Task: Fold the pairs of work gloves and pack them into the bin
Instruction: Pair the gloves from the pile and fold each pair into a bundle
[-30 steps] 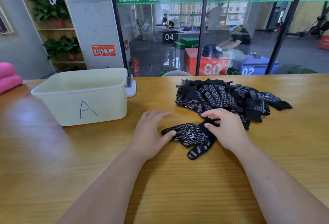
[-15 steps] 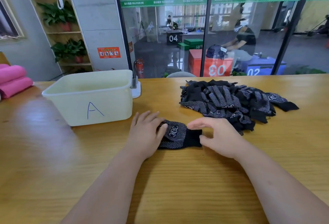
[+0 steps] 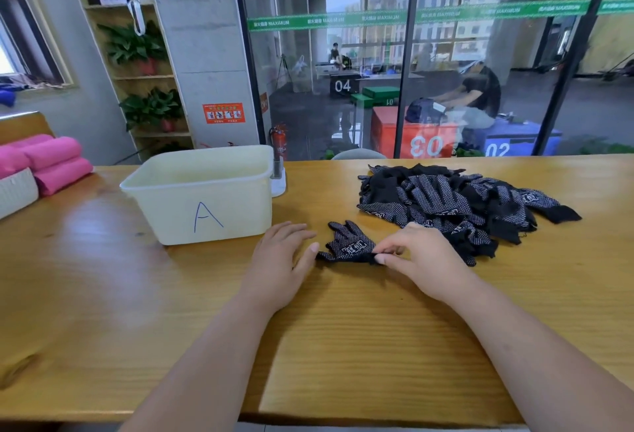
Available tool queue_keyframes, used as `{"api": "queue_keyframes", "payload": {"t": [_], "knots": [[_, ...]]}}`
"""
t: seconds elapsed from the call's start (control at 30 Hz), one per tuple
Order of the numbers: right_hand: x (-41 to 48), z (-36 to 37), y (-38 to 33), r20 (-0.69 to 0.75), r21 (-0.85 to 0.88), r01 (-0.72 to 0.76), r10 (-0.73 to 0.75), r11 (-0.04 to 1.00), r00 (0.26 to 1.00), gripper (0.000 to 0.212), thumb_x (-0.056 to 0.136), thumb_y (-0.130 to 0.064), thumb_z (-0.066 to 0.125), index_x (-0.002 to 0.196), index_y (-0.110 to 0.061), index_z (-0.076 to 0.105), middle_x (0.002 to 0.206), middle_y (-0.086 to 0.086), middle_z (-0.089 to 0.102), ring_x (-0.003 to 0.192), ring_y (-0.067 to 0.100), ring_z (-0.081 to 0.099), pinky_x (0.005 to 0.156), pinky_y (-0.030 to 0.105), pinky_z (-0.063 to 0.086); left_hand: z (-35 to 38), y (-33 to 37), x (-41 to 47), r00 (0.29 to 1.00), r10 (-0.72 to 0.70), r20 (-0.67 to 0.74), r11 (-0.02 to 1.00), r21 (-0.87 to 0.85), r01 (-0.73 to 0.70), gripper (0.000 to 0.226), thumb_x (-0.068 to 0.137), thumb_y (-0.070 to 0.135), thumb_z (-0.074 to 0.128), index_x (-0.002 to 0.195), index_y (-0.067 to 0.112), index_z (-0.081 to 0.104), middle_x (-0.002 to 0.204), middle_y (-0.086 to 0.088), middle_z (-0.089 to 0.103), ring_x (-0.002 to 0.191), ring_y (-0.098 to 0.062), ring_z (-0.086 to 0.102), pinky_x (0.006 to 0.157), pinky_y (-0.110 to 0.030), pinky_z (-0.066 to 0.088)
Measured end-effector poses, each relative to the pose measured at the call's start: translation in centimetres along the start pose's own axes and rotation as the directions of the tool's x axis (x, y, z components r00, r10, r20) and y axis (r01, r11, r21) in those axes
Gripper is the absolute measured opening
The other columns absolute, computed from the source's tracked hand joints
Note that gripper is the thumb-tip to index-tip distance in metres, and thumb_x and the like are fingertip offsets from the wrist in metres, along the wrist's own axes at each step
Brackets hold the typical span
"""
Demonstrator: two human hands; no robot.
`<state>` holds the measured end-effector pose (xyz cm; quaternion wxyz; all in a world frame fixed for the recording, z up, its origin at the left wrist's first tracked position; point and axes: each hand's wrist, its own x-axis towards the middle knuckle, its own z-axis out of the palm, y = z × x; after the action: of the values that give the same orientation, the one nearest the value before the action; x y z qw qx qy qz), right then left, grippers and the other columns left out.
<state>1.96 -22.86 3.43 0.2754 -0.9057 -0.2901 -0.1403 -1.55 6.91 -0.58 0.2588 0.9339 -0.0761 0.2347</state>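
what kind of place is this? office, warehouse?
Probably an indoor work or training hall, not a home: a wooden table against a glass partition, numbered boxes beyond it, a bin marked A.

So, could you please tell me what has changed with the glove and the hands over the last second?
The glove, folded into a bundle between both hands half a second ago, lies spread again, fingers pointing away. The right hand now pinches its near edge; the left hand has come off it and lies flat beside it. The glove pile and the bin stayed put.
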Motion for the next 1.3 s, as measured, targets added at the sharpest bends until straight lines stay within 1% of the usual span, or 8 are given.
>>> {"api": "queue_keyframes", "payload": {"t": [0.17,0.33,0.47,0.7,0.93,1.03,1.13,1.3], "knots": [[1.4,-5.5,-4.4,0.041,0.323,-0.065,0.054,0.944,0.998,0.008,0.095,-0.027,0.079,0.096,-0.034,0.082,0.089,-0.016,0.077,0.078,0.001,0.070,0.069,0.016,0.052,-0.7,0.5,-0.2,1.000,0.001,-0.015,1.000,-0.009,-0.001,0.050,0.107,0.062,0.038,0.137,0.033,0.067,0.143,0.019,0.057,0.143,-0.004,0.037,0.120,-0.035,0.033],[4.4,-10.3,-7.1,0.156,0.489,-0.152,0.086,0.859,0.984,0.010,0.098,-0.026,0.075,0.103,-0.023,0.083,0.102,-0.008,0.081,0.099,0.010,0.076,0.087,0.030,0.061,-0.9,0.4,-0.1,0.998,-0.030,-0.058,0.998,-0.058,0.026,0.055,0.109,0.064,0.030,0.134,0.033,0.068,0.137,0.019,0.059,0.136,-0.003,0.041,0.116,-0.034,0.038],[6.3,-10.4,-7.4,0.134,0.447,-0.171,0.123,0.878,0.983,0.007,0.098,-0.024,0.076,0.099,-0.022,0.083,0.095,-0.006,0.081,0.093,0.012,0.077,0.083,0.028,0.064,-0.7,0.3,-0.1,0.998,-0.041,-0.045,0.997,-0.071,0.038,0.055,0.109,0.065,0.030,0.132,0.033,0.068,0.134,0.020,0.059,0.134,-0.002,0.042,0.115,-0.036,0.040],[6.5,-9.9,-7.1,-0.264,0.277,0.120,-0.044,0.953,0.963,0.008,0.094,-0.023,0.080,0.097,-0.031,0.082,0.092,-0.019,0.078,0.090,0.002,0.072,0.085,0.018,0.056,-0.8,0.5,0.1,0.998,-0.035,-0.043,0.998,-0.060,0.032,0.060,0.106,0.067,0.031,0.130,0.028,0.071,0.132,0.018,0.062,0.132,-0.004,0.044,0.112,-0.037,0.042],[0.5,-1.4,-2.5,0.242,-0.039,0.094,-0.082,0.995,0.967,0.016,0.093,-0.049,0.076,0.091,-0.033,0.079,0.087,-0.019,0.071,0.085,0.000,0.066,0.085,0.031,0.054,-0.4,0.4,0.1,1.000,-0.025,-0.002,0.999,-0.028,0.025,0.056,0.108,0.062,0.035,0.131,0.026,0.070,0.135,0.013,0.062,0.131,-0.007,0.044,0.111,-0.037,0.042],[-0.5,0.2,-1.8,0.139,-0.027,0.027,-0.023,0.999,0.990,0.024,0.096,-0.057,0.068,0.093,-0.035,0.077,0.090,-0.019,0.065,0.085,0.001,0.061,0.082,0.032,0.053,-0.3,0.4,0.1,1.000,-0.005,0.003,1.000,-0.014,0.005,0.053,0.108,0.061,0.037,0.129,0.026,0.071,0.134,0.013,0.062,0.131,-0.008,0.045,0.111,-0.037,0.042],[0.0,1.5,-2.4,0.058,-0.132,-0.037,0.045,0.990,0.997,0.029,0.098,-0.052,0.065,0.124,-0.039,0.070,0.124,-0.022,0.056,0.116,0.005,0.055,0.101,0.036,0.051,-0.3,0.6,0.1,1.000,0.013,0.013,1.000,0.014,-0.013,0.048,0.107,0.060,0.039,0.125,0.029,0.071,0.133,0.014,0.062,0.131,-0.007,0.044,0.110,-0.037,0.042],[-0.5,3.2,-2.9,0.347,-0.215,-0.072,0.146,0.974,0.926,0.055,0.109,-0.047,0.045,0.161,-0.030,0.038,0.170,-0.006,0.026,0.157,0.017,0.019,0.128,0.040,0.025,-0.2,0.6,0.0,0.999,0.033,0.030,0.999,0.022,-0.034,0.047,0.107,0.060,0.041,0.124,0.030,0.072,0.132,0.016,0.061,0.132,-0.007,0.044,0.111,-0.038,0.042]]}}
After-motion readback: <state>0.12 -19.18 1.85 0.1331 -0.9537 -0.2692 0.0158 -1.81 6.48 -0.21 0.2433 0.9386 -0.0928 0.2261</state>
